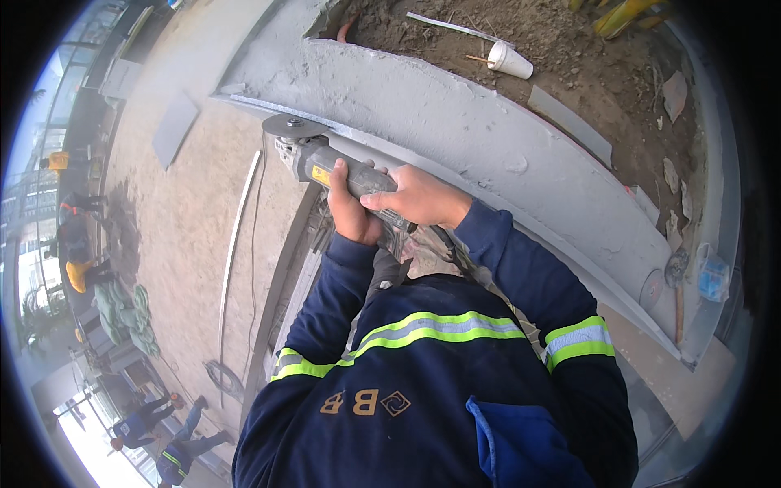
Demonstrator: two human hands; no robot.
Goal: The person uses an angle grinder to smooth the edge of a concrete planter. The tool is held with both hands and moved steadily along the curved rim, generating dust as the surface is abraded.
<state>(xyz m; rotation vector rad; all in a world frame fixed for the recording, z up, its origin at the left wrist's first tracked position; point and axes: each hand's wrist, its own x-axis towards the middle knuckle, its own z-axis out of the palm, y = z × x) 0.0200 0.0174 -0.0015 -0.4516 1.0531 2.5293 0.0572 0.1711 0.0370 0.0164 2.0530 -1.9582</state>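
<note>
The left hand (351,213) is wrapped around the body of a grey angle grinder (314,158), thumb laid along its side, while the right hand (429,197) clasps the tool farther back, toward its tail. The grinder sits at the outer edge of a grey rendered planter wall (407,102), its cutting disc (293,126) close by a narrow pale strip (281,107) along that edge — whether the two touch, I cannot tell. Beyond the wall lies bare soil (455,37) with a white cup (511,61) tipped on its side. On the floor (199,215) to the left are a flat grey panel (175,130) and a long white strip (239,252).
</note>
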